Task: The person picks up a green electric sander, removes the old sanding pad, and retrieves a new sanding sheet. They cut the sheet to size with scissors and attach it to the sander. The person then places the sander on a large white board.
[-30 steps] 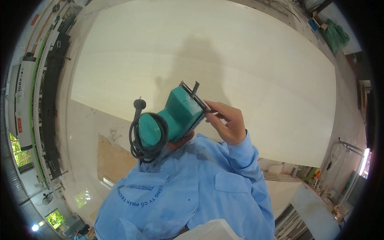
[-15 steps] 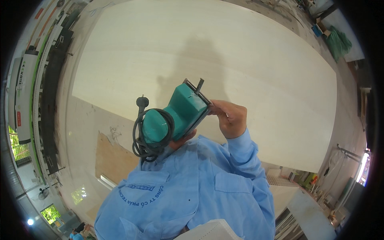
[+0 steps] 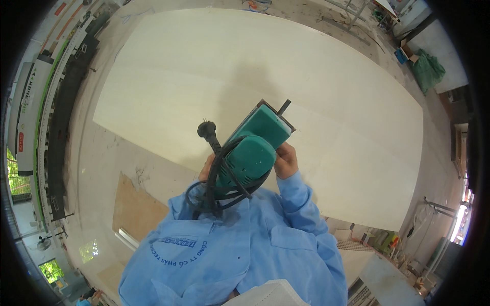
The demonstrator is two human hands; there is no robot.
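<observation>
Got green power tool [image 3: 255, 148] clamped between left hand [image 3: 206, 168] and right hand [image 3: 287, 161], apart at its two sides. Got black cord [image 3: 211, 201] looped round tool, pale board [image 3: 347, 127] beyond it.

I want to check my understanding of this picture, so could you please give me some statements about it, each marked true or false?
1. The right hand holds the green power tool. True.
2. The black cord hangs straight down, unwound. False: it is looped around the tool's body.
3. The plug is in a socket. False: it sticks out free, left of the tool.
4. The left hand is partly hidden. True.
5. The large pale sheet is smaller in view than the brown board. False: it looks far larger.
</observation>
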